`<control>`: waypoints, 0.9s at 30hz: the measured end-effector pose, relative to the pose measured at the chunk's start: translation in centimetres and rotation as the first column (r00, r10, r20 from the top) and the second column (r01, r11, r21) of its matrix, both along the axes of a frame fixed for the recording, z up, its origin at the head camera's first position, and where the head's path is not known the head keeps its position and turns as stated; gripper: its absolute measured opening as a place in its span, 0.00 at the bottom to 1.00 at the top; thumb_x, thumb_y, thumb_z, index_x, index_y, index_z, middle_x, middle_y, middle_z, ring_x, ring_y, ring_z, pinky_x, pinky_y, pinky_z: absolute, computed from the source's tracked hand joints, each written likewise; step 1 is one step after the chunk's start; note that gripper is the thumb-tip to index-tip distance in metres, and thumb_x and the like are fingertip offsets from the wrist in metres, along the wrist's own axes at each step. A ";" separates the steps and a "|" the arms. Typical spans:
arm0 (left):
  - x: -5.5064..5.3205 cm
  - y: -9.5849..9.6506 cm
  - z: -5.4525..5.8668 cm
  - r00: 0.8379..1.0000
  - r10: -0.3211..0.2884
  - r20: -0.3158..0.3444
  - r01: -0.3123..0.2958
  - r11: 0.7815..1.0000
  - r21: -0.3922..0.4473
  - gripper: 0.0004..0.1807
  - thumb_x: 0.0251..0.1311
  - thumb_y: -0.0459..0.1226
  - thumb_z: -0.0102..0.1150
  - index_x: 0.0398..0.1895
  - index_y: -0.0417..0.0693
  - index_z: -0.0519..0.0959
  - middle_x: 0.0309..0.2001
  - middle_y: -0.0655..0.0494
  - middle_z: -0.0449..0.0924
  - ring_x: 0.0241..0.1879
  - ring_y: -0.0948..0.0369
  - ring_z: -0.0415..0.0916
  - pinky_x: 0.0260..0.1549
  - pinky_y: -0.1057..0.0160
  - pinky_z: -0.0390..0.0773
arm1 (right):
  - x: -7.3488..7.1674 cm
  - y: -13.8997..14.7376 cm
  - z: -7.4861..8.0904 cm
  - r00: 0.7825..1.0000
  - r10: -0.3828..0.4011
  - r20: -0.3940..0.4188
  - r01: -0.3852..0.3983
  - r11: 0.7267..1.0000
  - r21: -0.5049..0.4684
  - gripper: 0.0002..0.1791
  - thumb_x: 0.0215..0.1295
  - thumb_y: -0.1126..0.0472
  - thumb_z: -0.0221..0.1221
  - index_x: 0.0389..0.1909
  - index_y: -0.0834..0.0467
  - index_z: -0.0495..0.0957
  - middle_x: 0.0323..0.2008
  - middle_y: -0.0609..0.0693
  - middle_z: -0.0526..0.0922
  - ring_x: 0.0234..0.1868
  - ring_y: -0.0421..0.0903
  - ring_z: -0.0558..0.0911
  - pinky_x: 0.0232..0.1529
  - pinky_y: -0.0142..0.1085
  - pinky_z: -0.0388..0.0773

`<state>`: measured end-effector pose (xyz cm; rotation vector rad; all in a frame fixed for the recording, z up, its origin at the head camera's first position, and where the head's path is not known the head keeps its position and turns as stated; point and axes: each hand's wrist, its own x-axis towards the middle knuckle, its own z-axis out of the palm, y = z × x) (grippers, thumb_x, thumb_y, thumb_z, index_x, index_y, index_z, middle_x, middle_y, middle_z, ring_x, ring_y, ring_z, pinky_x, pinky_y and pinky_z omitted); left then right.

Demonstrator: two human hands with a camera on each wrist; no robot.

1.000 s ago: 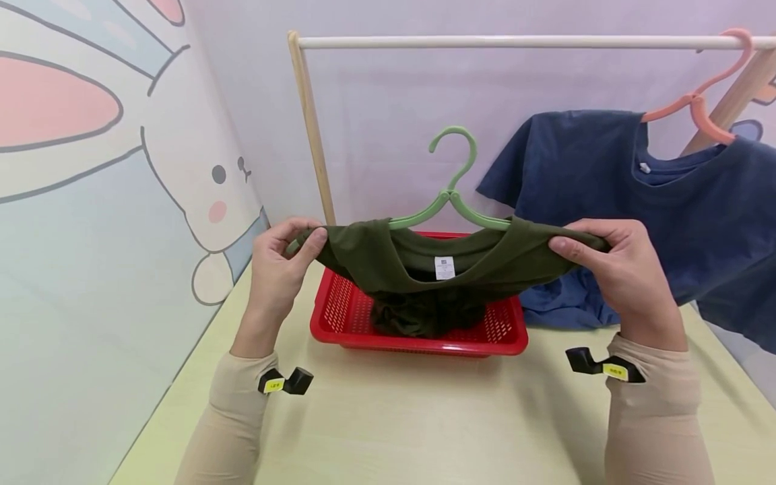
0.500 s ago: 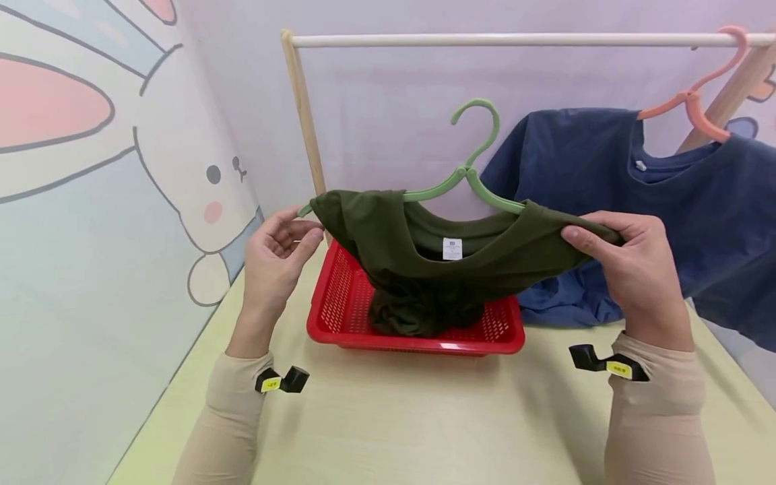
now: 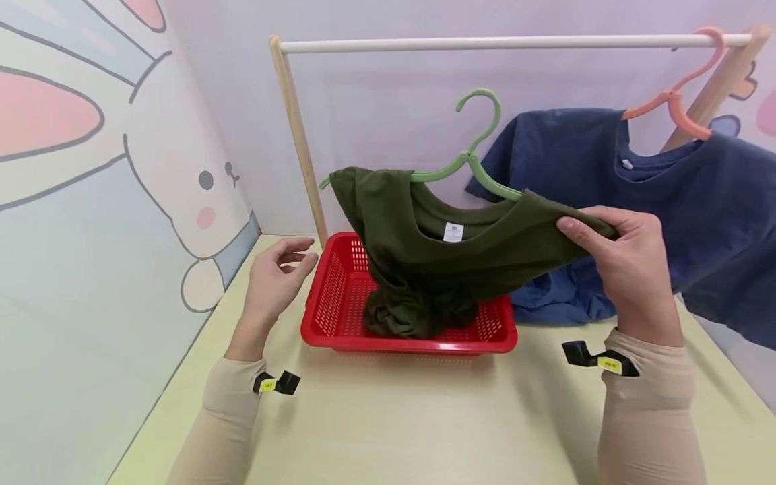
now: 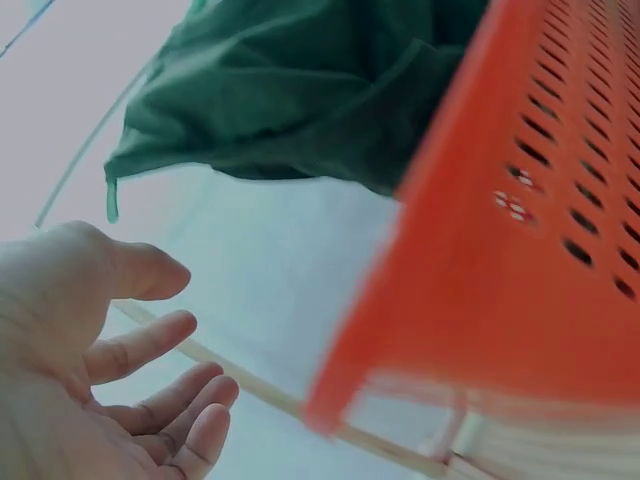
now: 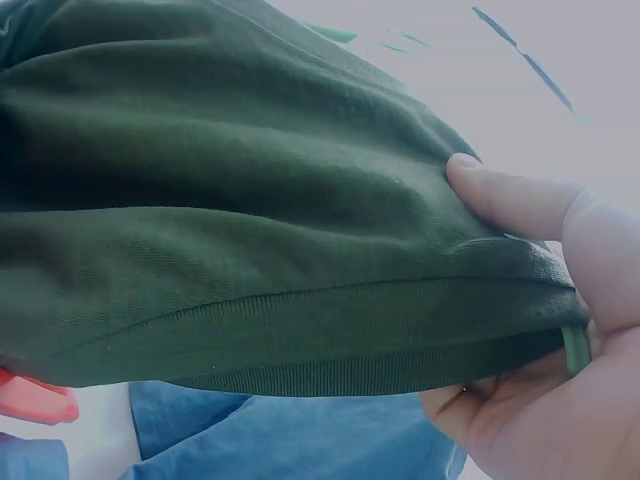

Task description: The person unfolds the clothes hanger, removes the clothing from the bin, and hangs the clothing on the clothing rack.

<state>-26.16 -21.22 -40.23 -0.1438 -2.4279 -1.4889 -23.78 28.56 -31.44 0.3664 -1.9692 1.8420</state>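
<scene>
A dark green T-shirt (image 3: pixel 448 259) hangs on a green hanger (image 3: pixel 479 165), its lower part bunched in a red basket (image 3: pixel 412 345). My right hand (image 3: pixel 627 259) pinches the right shoulder end of the shirt, with the thumb on top. In the right wrist view the hanger's green tip (image 5: pixel 577 350) pokes out beside the fingers. The left hand (image 3: pixel 275 279) is apart from the shirt, at the basket's left side, fingers loosely bent and holding nothing. The hanger's left tip sticks out of the shirt's left sleeve, and the shirt tilts down to the right.
Behind the basket stands a rack with a white rail (image 3: pixel 497 44) and wooden legs (image 3: pixel 297 128). A navy T-shirt (image 3: pixel 564 158) hangs on it from a coral hanger (image 3: pixel 679 111) at the right. A rabbit mural (image 3: pixel 176 175) covers the left wall beside the pale table (image 3: pixel 436 417).
My left hand has let go of the shirt's left end and dropped down to the left. The hanger and that end of the shirt have risen, while the right hand keeps its grip.
</scene>
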 end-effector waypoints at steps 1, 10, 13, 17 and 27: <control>-0.2 -0.1 -0.4 1.000 0.005 0.010 -0.005 1.000 -0.011 0.23 0.79 0.45 0.67 0.71 0.44 0.83 0.67 0.46 0.85 0.63 0.48 0.83 0.53 0.73 0.80 | 0.0 0.0 0.0 1.000 -0.008 -0.005 0.008 1.000 -0.008 0.10 0.70 0.76 0.71 0.50 0.75 0.88 0.36 0.50 0.91 0.39 0.48 0.84 0.39 0.29 0.82; -1.6 0.1 -3.9 0.992 -0.003 0.124 0.007 0.999 -0.033 0.22 0.82 0.41 0.64 0.73 0.46 0.82 0.69 0.43 0.82 0.63 0.43 0.83 0.57 0.42 0.88 | -0.3 0.0 0.3 0.998 -0.047 -0.035 0.045 0.998 -0.050 0.14 0.67 0.74 0.75 0.50 0.76 0.88 0.37 0.52 0.91 0.36 0.48 0.85 0.37 0.28 0.83; -1.7 0.5 -4.9 0.989 0.016 0.146 -0.012 1.000 -0.025 0.21 0.81 0.41 0.64 0.72 0.47 0.82 0.66 0.41 0.84 0.59 0.42 0.86 0.53 0.44 0.90 | -0.3 0.0 0.1 0.998 -0.061 -0.028 0.060 0.997 -0.038 0.14 0.67 0.73 0.76 0.50 0.75 0.89 0.37 0.51 0.91 0.36 0.48 0.85 0.37 0.28 0.82; -1.6 0.9 -5.5 0.982 0.062 0.178 -0.066 0.998 0.014 0.20 0.81 0.41 0.65 0.70 0.48 0.83 0.58 0.40 0.88 0.52 0.45 0.90 0.48 0.51 0.92 | -0.2 -0.2 -0.2 0.997 -0.076 -0.027 0.076 0.997 -0.012 0.14 0.67 0.72 0.76 0.50 0.75 0.89 0.36 0.51 0.90 0.36 0.48 0.84 0.36 0.28 0.82; -0.8 2.0 -4.6 0.966 0.082 0.244 -0.112 0.987 0.112 0.21 0.83 0.40 0.62 0.73 0.45 0.80 0.55 0.36 0.89 0.50 0.45 0.92 0.45 0.59 0.91 | 1.0 -0.5 0.9 0.954 -0.299 -0.023 0.300 0.952 0.055 0.16 0.65 0.67 0.80 0.49 0.70 0.92 0.35 0.50 0.92 0.33 0.45 0.86 0.33 0.26 0.81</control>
